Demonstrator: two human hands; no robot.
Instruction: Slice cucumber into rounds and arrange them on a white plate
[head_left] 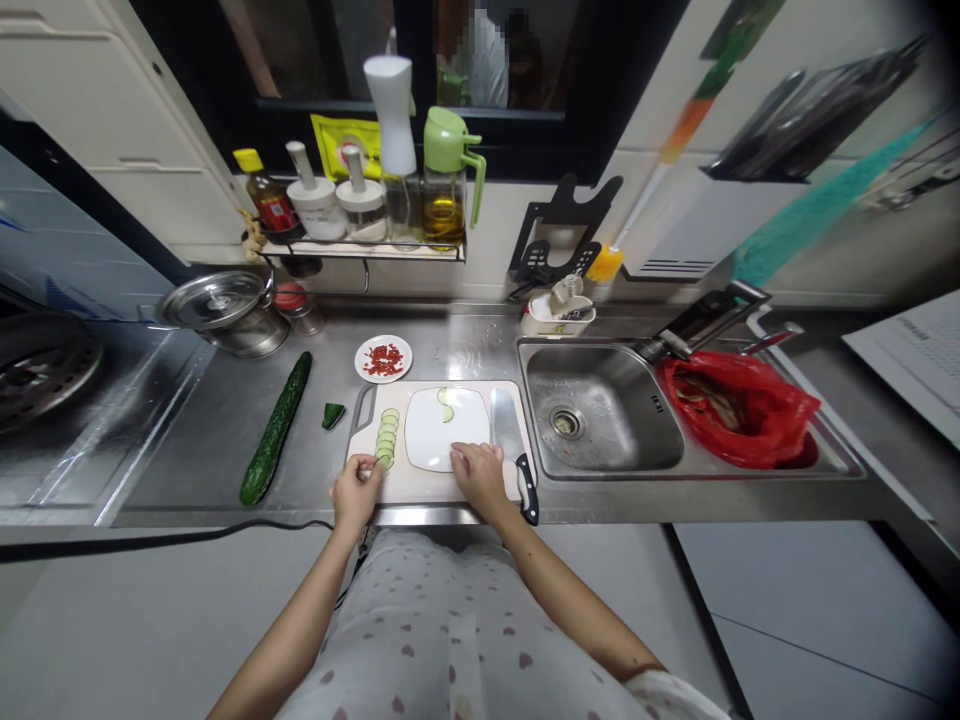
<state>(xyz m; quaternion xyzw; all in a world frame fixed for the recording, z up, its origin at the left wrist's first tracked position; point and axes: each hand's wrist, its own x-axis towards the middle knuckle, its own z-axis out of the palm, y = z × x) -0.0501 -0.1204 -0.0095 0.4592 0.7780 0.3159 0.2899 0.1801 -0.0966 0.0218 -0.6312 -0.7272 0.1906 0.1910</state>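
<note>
My left hand (358, 490) is closed in a pinch at the near end of an overlapping row of cucumber slices (388, 436). The row lies on the left part of a cutting board (400, 484). My right hand (480, 475) rests its fingers on the near right part of a white plate (427, 440), which sits on the board. Two pale green cucumber pieces (447, 412) lie toward the plate's far edge. Right of the plate, a knife (527, 488) with a black handle lies on the board. A whole cucumber (277, 430) and a cut cucumber end (332, 414) are to the left.
A small dish (384, 374) of chopped red pieces stands behind the board. The sink (600, 410) is at the right, with a red plastic bag (742, 405) beside it. A lidded pot (225, 310) stands back left, below a condiment rack (367, 250).
</note>
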